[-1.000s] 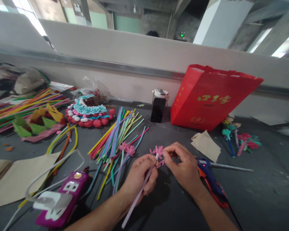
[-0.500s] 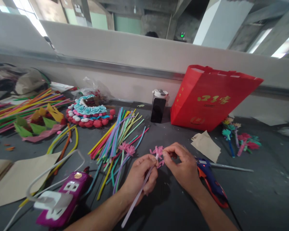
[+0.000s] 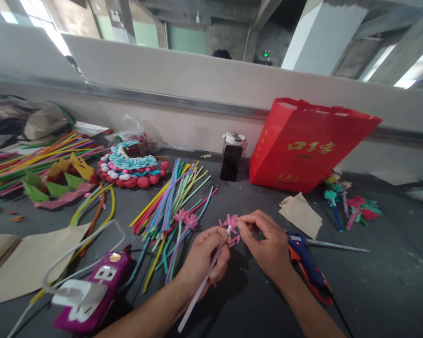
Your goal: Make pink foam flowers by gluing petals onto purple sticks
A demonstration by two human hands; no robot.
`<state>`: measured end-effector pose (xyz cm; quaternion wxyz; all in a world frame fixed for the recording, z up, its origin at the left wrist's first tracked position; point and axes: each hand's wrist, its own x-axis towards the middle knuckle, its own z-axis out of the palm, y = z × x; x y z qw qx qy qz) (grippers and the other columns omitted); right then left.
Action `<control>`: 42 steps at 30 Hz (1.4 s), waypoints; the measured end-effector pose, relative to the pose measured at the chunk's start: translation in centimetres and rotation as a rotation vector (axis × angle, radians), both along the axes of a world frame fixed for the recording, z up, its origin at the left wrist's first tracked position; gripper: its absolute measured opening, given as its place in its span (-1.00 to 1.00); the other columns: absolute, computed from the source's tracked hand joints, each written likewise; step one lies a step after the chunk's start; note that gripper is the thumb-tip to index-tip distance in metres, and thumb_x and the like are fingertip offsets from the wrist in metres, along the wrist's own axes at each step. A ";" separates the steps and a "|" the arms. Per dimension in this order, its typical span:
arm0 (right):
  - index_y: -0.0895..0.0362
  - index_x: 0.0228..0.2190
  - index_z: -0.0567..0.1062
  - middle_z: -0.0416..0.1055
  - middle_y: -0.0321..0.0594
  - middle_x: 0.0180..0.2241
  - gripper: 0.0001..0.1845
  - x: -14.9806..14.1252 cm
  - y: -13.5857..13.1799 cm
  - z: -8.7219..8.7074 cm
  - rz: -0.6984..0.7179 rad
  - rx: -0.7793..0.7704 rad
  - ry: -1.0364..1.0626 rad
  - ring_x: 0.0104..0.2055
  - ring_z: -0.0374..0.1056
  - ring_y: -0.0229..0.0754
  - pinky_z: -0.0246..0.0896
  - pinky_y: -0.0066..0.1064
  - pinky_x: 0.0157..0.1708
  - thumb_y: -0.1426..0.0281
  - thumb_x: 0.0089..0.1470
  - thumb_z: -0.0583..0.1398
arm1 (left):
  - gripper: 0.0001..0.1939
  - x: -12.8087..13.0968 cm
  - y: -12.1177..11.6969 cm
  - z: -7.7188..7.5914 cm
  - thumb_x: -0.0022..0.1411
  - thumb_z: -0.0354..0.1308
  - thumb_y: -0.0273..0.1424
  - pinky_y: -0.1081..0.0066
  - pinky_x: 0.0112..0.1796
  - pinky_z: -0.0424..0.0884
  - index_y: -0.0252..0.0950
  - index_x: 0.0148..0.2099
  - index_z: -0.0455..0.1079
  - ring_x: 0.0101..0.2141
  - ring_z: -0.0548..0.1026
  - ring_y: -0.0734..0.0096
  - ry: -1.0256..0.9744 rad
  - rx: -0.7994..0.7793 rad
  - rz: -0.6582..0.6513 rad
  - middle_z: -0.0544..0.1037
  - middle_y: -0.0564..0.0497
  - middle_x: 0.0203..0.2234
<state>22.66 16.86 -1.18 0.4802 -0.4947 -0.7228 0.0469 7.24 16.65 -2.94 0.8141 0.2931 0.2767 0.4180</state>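
Note:
A pale lilac stem (image 3: 199, 291) slants down toward me from my left hand (image 3: 208, 256), whose fingers are closed round its upper end. At its tip is a pink flower (image 3: 229, 222) with fringed petals. My right hand (image 3: 264, 239) pinches at the flower's right edge, thumb and forefinger together on a petal. Other pink flowers (image 3: 186, 218) on thin stems lie just left of my left hand. To the right of my right wrist rests a blue and orange glue gun (image 3: 308, 263) with a clear glue stick (image 3: 338, 244) sticking out of its back.
Colourful stems (image 3: 169, 202) lie in a bundle at centre left, near a purple power strip (image 3: 95, 291) with a white plug. A phone (image 3: 231, 162) leans on a bottle (image 3: 233, 137) beside a red bag (image 3: 310, 145). Finished flowers (image 3: 359, 206) lie at right, near beige paper (image 3: 303, 215).
Both hands keep nearly the same hold on the stem and flower. The view has shifted very slightly; nothing else has visibly moved.

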 end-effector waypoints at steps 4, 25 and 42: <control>0.12 -0.26 0.50 0.37 -0.30 -0.43 -0.88 0.2 -0.1 0.1 -0.009 -0.005 0.031 -0.41 0.26 -0.28 0.19 -0.44 -0.35 0.46 0.22 0.14 | -0.82 -0.1 0.0 0.3 0.27 0.06 -0.32 0.63 -0.82 -0.06 -0.28 -0.37 0.31 -0.87 -0.09 0.66 -0.003 -0.009 0.000 0.17 0.24 -0.88; 0.12 -0.41 0.43 0.33 -0.32 -0.46 -0.90 0.0 -0.3 0.4 0.005 0.052 0.023 -0.40 0.25 -0.27 0.18 -0.41 -0.32 0.52 0.13 0.19 | -0.83 -0.3 0.1 0.1 0.27 0.04 -0.34 0.61 -0.80 -0.10 -0.27 -0.37 0.31 -0.86 -0.11 0.67 -0.013 0.009 -0.019 0.15 0.25 -0.88; 0.08 -0.29 0.54 0.49 -0.18 -0.26 -0.85 0.2 0.4 -1.6 0.049 -0.303 -0.621 -0.14 0.38 -0.11 0.21 -0.31 -0.10 0.48 0.18 0.15 | -0.84 -0.7 1.2 0.2 0.23 0.10 -0.29 0.63 -0.80 -0.06 -0.27 -0.32 0.28 -0.85 -0.03 0.66 0.051 0.090 0.226 0.21 0.25 -0.82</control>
